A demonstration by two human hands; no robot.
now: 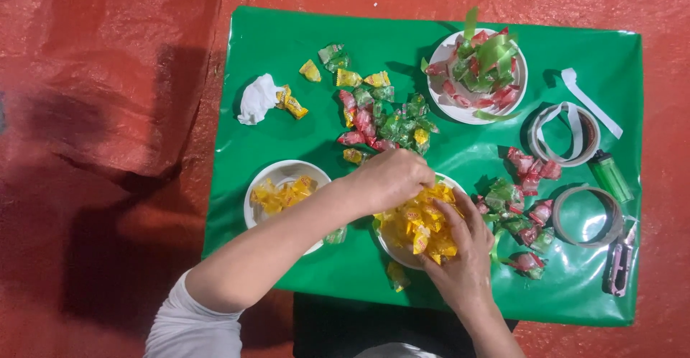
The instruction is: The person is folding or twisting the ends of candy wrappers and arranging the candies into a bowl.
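A: On the green sheet (pixel 302 257), spread over a red floor covering (pixel 108 77), what is seen under the hands?

B: A white plate (pixel 394 251) heaped with yellow-wrapped candies (pixel 420 225) is found near the front edge, between the two hands. The left hand (pixel 388 180) is laid over the far side of the heap, its fingers curled down onto the wrappers. The right hand (pixel 460 250) is pressed against the near right side, fingers spread and bent around the pile. Whether a single candy is pinched in either hand cannot be told; the fingertips are hidden among the wrappers.

A: And what is placed around that plate?

B: A second white plate (pixel 269 178), holding a few yellow candies, is set just to the left, partly crossed by the left forearm. A loose scatter of red, green and yellow candies (pixel 381 117) is spread beyond the hands. Toward the far right, a third plate (pixel 460 110) is filled with red and green candies topped by green ribbon (pixel 492 52). A crumpled white tissue (pixel 257 99) is seen at the far left of the sheet.

A: Anything along the right edge?

B: Two rolls of tape (pixel 586 218) are laid there, with a green lighter (pixel 611 176) between them, and more red and green candies (pixel 521 210) are strewn just beside the right hand.
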